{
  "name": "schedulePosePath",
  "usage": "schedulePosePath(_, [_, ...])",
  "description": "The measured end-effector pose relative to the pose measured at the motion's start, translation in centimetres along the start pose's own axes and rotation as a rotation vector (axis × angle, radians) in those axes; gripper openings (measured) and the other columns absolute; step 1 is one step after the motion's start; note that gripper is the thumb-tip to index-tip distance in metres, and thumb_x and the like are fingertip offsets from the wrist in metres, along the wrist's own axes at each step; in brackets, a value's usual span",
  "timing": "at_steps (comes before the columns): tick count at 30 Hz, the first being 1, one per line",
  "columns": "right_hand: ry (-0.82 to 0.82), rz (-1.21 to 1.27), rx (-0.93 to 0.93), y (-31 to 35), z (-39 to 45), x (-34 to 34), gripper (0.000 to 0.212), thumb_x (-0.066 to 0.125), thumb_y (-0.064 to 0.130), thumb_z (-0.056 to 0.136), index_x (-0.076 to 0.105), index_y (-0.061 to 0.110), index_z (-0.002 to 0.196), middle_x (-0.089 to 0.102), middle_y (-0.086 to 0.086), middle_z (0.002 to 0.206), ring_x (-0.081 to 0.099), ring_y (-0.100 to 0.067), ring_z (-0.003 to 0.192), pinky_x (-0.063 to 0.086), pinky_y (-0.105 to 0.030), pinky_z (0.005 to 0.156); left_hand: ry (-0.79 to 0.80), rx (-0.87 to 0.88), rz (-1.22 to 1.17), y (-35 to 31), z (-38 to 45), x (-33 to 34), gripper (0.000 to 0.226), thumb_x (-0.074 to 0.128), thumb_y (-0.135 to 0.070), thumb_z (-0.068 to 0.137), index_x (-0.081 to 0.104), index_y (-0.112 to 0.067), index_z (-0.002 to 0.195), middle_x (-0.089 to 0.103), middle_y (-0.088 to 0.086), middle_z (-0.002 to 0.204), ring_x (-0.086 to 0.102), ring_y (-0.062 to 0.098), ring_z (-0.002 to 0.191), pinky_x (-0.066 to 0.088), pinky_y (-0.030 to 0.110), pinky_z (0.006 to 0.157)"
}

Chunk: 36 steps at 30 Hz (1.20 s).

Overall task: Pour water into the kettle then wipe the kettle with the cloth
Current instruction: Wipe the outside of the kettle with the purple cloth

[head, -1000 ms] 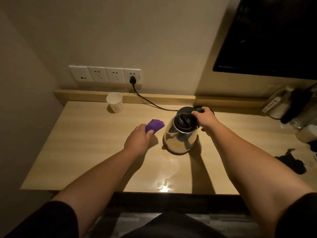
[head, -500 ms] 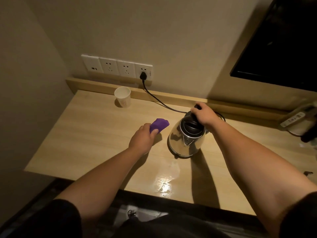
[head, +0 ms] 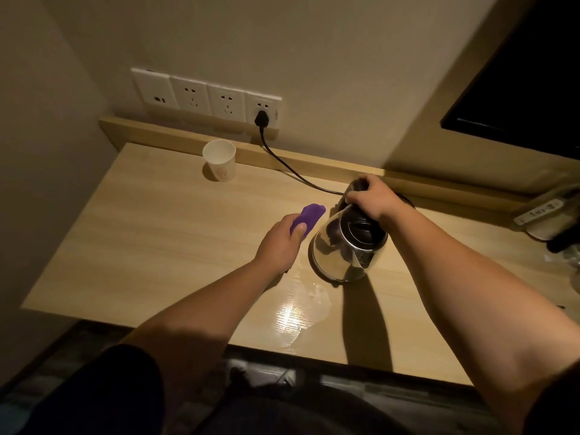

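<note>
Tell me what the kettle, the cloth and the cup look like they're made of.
Kettle: likely polished steel, since its body mirrors the room; the lid looks like black plastic. Cloth: soft purple fabric, matte, bunched in the left hand. Cup: probably paper, with thin white matte walls and a faint print.

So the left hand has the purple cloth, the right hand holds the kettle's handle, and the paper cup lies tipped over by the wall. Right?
Not quite. In the head view the cup stands upright by the wall. The rest holds: left hand grips the cloth, right hand holds the kettle by its handle.
</note>
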State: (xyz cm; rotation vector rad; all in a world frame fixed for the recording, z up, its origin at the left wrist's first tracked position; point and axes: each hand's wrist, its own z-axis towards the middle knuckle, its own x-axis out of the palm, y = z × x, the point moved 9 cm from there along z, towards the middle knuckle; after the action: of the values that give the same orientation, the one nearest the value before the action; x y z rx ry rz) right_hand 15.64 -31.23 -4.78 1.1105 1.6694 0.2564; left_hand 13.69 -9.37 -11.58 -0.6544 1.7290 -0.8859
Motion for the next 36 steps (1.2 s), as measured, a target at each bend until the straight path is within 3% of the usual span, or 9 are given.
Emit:
schedulePosePath(4, [0.067,-0.011,-0.079,-0.2,-0.7,-0.7,0.065,0.069,0.027,0.086,0.038,0.03,0.143,0.05,-0.007,0.123,0.057,-0.028,0.097,0.055,-0.035,0.074,-0.014,-0.001,0.021,-0.3,0.7,0.2,0.04,0.036,-0.044,0.101,0.042,-0.027,0.136,0.044,-0.009,0.119,0.05,0.011,0.096,0.033,0.011,0.061])
schedulePosePath(9, [0.136,0.031,-0.126,-1.0,-1.2,-1.9,0.062,0.07,0.026,0.085,0.043,0.036,0.14,0.053,-0.007,0.125,0.059,-0.03,0.101,0.057,-0.044,0.085,-0.003,0.068,-0.038,-2.0,1.0,1.0,0.035,0.036,-0.049,0.099,0.044,-0.033,0.129,0.05,-0.014,0.111,0.055,0.01,0.094,0.037,0.012,0.06])
schedulePosePath(13, [0.137,0.128,-0.139,-1.6,-1.6,-2.9,0.056,0.068,0.019,0.086,0.049,0.037,0.135,0.056,-0.007,0.122,0.063,-0.028,0.098,0.056,-0.034,0.074,0.022,0.187,-0.095,-5.4,0.1,1.8,0.038,0.034,-0.054,0.096,0.032,-0.047,0.134,0.047,-0.017,0.12,0.053,0.004,0.094,0.046,0.016,0.065])
schedulePosePath(18, [0.107,0.245,-0.144,-2.3,-1.6,-3.7,0.053,0.065,0.015,0.087,0.049,0.037,0.134,0.057,-0.01,0.125,0.062,-0.031,0.104,0.056,-0.044,0.086,-0.014,0.372,0.131,-9.0,-1.5,2.9,0.044,0.029,-0.053,0.096,0.025,-0.044,0.139,0.045,-0.007,0.114,0.051,0.005,0.075,0.04,0.017,0.055])
schedulePosePath(22, [0.109,0.269,-0.15,-2.5,-1.7,-3.7,0.054,0.065,0.018,0.087,0.049,0.038,0.134,0.057,-0.01,0.126,0.062,-0.031,0.104,0.056,-0.04,0.081,-0.021,0.462,0.344,-9.9,-1.6,3.6,0.051,0.033,-0.054,0.096,0.02,-0.037,0.142,0.043,0.001,0.119,0.048,0.009,0.083,0.039,0.019,0.055])
schedulePosePath(26, [0.109,0.253,-0.167,-2.5,-1.7,-3.9,0.056,0.065,0.024,0.084,0.047,0.036,0.137,0.055,-0.008,0.127,0.062,-0.03,0.104,0.057,-0.042,0.083,-0.022,0.484,0.436,-10.9,-1.9,4.4,0.052,0.031,-0.051,0.098,0.013,-0.037,0.144,0.041,0.006,0.124,0.047,0.012,0.084,0.037,0.023,0.056])
schedulePosePath(32, [0.093,0.237,-0.204,-2.5,-2.0,-4.4,0.055,0.067,0.023,0.084,0.05,0.037,0.134,0.056,-0.001,0.124,0.061,-0.025,0.106,0.056,-0.037,0.081,-0.004,0.456,0.486,-10.8,-1.0,4.7,0.042,0.032,-0.043,0.101,0.024,-0.032,0.141,0.043,0.006,0.122,0.048,0.011,0.075,0.038,0.024,0.054])
schedulePosePath(36, [0.064,0.253,-0.224,-2.9,-2.5,-4.9,0.057,0.069,0.022,0.079,0.052,0.036,0.133,0.057,0.002,0.123,0.061,-0.021,0.106,0.054,-0.033,0.082,0.056,0.285,0.468,-7.8,0.9,4.6,0.037,0.027,-0.043,0.101,0.026,-0.036,0.137,0.04,0.001,0.115,0.051,0.014,0.074,0.045,0.03,0.06])
